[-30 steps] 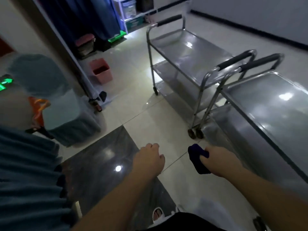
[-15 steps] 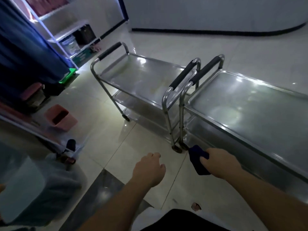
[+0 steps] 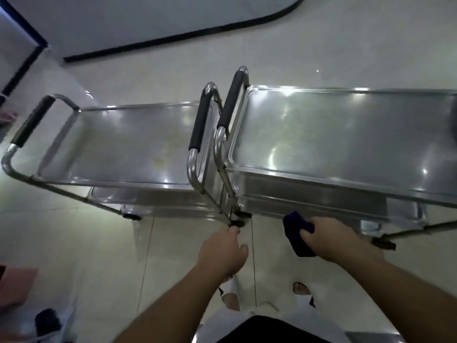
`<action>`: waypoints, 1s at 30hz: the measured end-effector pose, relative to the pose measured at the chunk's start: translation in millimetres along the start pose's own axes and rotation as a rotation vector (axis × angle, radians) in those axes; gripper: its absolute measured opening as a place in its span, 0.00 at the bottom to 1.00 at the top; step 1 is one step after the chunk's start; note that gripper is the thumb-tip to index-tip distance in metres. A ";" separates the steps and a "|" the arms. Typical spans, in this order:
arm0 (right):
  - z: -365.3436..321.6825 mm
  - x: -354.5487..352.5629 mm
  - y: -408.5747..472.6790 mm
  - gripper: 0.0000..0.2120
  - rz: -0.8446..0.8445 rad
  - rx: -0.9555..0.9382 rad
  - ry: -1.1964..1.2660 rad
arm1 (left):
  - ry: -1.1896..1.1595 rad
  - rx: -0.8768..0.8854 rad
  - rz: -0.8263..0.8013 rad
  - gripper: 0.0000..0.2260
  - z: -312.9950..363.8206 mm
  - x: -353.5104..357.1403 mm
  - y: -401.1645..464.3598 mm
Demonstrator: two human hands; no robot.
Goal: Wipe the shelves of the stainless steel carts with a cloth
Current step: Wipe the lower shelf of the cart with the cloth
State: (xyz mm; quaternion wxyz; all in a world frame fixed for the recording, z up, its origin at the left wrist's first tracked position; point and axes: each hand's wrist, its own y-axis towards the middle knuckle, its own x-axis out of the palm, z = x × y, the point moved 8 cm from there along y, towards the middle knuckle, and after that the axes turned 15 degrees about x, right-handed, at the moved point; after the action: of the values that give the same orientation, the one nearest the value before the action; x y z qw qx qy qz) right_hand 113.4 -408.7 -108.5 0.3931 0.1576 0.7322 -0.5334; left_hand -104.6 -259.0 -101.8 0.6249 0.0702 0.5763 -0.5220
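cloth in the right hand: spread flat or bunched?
Bunched. The dark blue cloth sits wadded in the right hand, whose fingers curl round it.

Two steel carts (image 3: 128,149) (image 3: 346,144) stand side by side on the pale tiled floor (image 3: 74,243).

Both steel carts' top shelves, left (image 3: 128,144) & right (image 3: 346,134), bare, open from above; black-padded handles (image 3: 199,125) nearly touching, block gap betw. carts.

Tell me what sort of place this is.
Probably a service or storage area of an institution such as a clinic or canteen: two steel carts stand on a pale tiled floor beside a plain wall.
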 end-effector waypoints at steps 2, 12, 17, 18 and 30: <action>-6.5 15.2 -1.1 0.16 -0.014 0.070 0.056 | 0.035 0.057 -0.045 0.26 -19.8 -3.3 8.8; -25.0 70.7 17.0 0.15 -0.079 0.163 0.138 | 0.081 0.166 -0.121 0.27 -68.6 13.4 72.0; -20.9 86.7 62.0 0.18 -0.119 0.063 0.085 | 0.026 0.102 -0.111 0.27 -67.4 54.8 102.5; -20.2 91.1 72.4 0.19 -0.120 0.046 0.095 | 0.007 0.087 -0.112 0.26 -68.6 65.7 109.9; -27.6 229.0 238.9 0.16 -0.074 0.044 0.090 | -0.105 0.010 -0.084 0.28 -153.9 221.1 255.1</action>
State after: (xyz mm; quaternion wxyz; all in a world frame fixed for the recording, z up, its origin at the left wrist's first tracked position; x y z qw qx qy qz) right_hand 110.6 -335.8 -432.4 0.3364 0.1626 0.7426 -0.5558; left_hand -63.4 -165.8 -458.5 0.6316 0.0217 0.5424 -0.5536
